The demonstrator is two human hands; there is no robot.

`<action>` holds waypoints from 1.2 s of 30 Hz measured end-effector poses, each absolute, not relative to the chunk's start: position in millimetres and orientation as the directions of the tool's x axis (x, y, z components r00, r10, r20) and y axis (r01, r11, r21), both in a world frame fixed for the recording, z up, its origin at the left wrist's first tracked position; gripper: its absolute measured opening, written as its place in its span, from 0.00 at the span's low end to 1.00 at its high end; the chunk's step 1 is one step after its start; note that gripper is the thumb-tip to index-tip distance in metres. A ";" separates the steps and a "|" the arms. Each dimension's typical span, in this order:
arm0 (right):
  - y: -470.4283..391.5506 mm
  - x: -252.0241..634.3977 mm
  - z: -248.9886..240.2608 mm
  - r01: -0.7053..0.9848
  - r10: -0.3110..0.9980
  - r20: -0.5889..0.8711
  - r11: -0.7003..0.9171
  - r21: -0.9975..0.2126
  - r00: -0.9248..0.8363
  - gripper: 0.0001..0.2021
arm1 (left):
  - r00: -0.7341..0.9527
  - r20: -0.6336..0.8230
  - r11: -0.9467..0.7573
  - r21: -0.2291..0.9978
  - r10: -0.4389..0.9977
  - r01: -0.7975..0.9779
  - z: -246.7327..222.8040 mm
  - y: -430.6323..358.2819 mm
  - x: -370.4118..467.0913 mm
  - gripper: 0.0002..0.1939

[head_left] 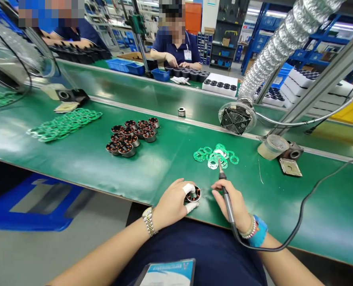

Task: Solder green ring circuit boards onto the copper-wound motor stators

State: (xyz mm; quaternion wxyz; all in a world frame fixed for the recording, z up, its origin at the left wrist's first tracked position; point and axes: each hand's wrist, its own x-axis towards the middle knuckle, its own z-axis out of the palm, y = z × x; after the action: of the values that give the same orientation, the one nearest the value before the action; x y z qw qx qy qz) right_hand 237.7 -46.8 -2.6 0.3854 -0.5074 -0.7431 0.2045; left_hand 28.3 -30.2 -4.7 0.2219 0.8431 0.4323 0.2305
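My left hand point(176, 201), with white covers on the thumb and a finger, grips a motor stator point(194, 194) with copper windings near the table's front edge. In my right hand point(234, 202) is a soldering iron point(227, 198), its tip pointing up and away from me. Beyond that tip lies a loose pile of green and white ring-shaped circuit boards point(213, 157). A cluster of several more stators point(131, 140) stands to the left on the green table point(161, 163). My two hands are apart, and the iron does not touch the stator.
Stacked green boards point(66, 124) lie far left. A fan on a foil duct point(235, 118) stands behind the pile. At right are a solder-wire tub point(273, 147) and a sponge tray point(290, 167). The iron's cable point(301, 216) loops rightward. A co-worker point(178, 49) sits opposite.
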 end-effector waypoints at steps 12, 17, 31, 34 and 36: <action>-36.7 209.6 -9.7 0.555 0.940 0.293 0.338 -0.760 -0.172 0.11 | 0.473 0.151 -0.443 0.666 0.868 0.600 -6.7 -32.5 31.0 0.14; -38.0 213.4 -11.5 0.559 0.937 0.289 0.349 -0.752 -0.196 0.11 | 0.473 0.069 -0.398 0.653 0.878 0.644 -17.2 -29.5 8.4 0.39; -45.6 214.6 -13.0 0.561 0.890 0.396 0.451 -0.694 -0.226 0.14 | 0.416 0.139 -0.339 0.823 0.899 0.457 -9.8 -37.0 30.1 0.21; -45.9 214.8 -12.6 0.574 0.861 0.425 0.505 -0.645 -0.281 0.13 | 0.444 0.215 -0.413 0.810 0.870 0.416 -7.1 -38.6 29.4 0.21; -43.9 223.2 -11.8 0.587 0.856 0.419 0.514 -0.626 -0.302 0.12 | 0.455 0.216 -0.410 0.826 0.864 0.388 -7.7 -36.6 26.7 0.21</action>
State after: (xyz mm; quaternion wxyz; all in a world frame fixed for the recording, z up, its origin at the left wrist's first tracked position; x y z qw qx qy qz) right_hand 223.2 -43.9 -11.8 0.3721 -0.4586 -0.7864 0.1809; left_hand 26.7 -36.6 -7.7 0.3617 0.7725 0.4050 0.3293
